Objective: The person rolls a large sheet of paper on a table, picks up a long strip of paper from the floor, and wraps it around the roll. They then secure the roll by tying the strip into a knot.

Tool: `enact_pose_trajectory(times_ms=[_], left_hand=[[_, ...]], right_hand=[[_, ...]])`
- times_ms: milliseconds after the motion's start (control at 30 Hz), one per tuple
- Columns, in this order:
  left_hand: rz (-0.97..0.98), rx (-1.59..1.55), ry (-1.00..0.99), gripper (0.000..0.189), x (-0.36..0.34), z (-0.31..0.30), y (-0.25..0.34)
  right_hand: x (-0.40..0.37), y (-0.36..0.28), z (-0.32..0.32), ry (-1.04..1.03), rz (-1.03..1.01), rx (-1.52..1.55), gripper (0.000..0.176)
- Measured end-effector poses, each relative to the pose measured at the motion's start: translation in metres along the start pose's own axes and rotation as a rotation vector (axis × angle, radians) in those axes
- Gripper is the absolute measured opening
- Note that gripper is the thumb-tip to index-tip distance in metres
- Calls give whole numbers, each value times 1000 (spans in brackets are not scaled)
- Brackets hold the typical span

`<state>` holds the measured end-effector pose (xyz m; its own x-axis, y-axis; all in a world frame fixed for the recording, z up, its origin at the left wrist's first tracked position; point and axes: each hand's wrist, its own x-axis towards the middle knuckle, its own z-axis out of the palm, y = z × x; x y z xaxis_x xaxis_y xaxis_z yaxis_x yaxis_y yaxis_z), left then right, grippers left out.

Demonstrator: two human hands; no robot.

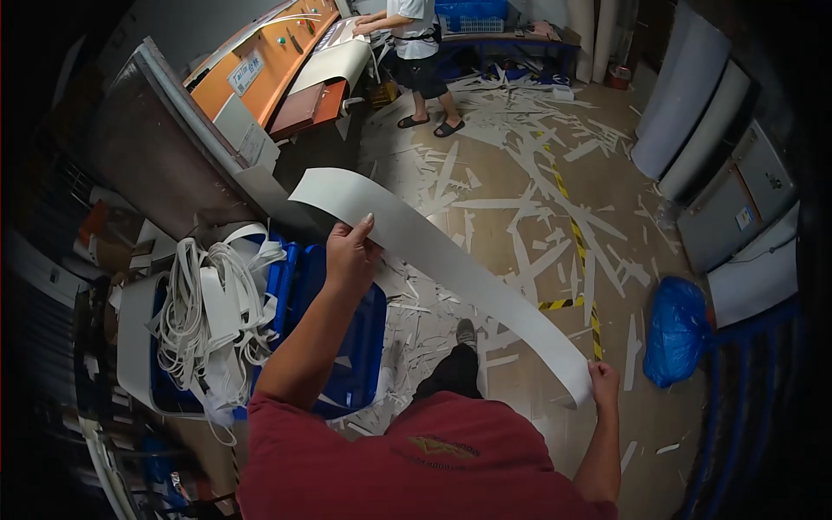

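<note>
Currently the left hand (351,253) is clamped on a long white strip (459,269) near its upper end, while the right hand (604,383) pinches its lower end toward four o'clock. A blue bin (360,347) heaped with white offcuts (208,312) sits at the left hand's eight o'clock.

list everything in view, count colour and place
paper strip: one, white, long, stretched across the middle between both hands
bin: one, blue, lower left
trimmed strips: a bundle, white, draped over the bin's left side
offcuts: many, white, scattered on the floor
hazard tape: one line, yellow-black, on the floor
bag: one, blue, floor at right
machine: one, orange, upper left
co-worker: one, white top, standing at the machine
left hand: grips the strip's upper part
right hand: grips its lower end
</note>
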<state>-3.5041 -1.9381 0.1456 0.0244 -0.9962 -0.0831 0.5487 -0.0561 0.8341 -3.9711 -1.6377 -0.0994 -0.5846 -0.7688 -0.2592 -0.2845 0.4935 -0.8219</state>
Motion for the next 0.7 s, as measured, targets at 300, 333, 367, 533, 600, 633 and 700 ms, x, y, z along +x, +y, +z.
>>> enact_pose_trajectory(times_ms=[300, 333, 367, 533, 600, 633, 700], left_hand=[[27, -85, -50, 24, 220, 43, -34], [10, -85, -29, 24, 238, 46, -38], [18, -89, -46, 25, 257, 50, -38], [70, 10, -50, 27, 346, 63, -33], [146, 50, -42, 27, 384, 68, -30], [144, 60, -34, 27, 400, 71, -29], [195, 47, -19, 28, 436, 80, -25]], right_hand=[[151, -90, 42, -42, 31, -293, 24], [165, -110, 51, -73, 45, -309, 25], [177, -124, 61, -101, 59, -314, 25], [271, -166, 109, -152, 11, -317, 27], [314, -190, 126, -182, 7, -308, 28], [335, -207, 132, -203, -67, -339, 30], [386, -231, 148, -230, -137, -362, 32]])
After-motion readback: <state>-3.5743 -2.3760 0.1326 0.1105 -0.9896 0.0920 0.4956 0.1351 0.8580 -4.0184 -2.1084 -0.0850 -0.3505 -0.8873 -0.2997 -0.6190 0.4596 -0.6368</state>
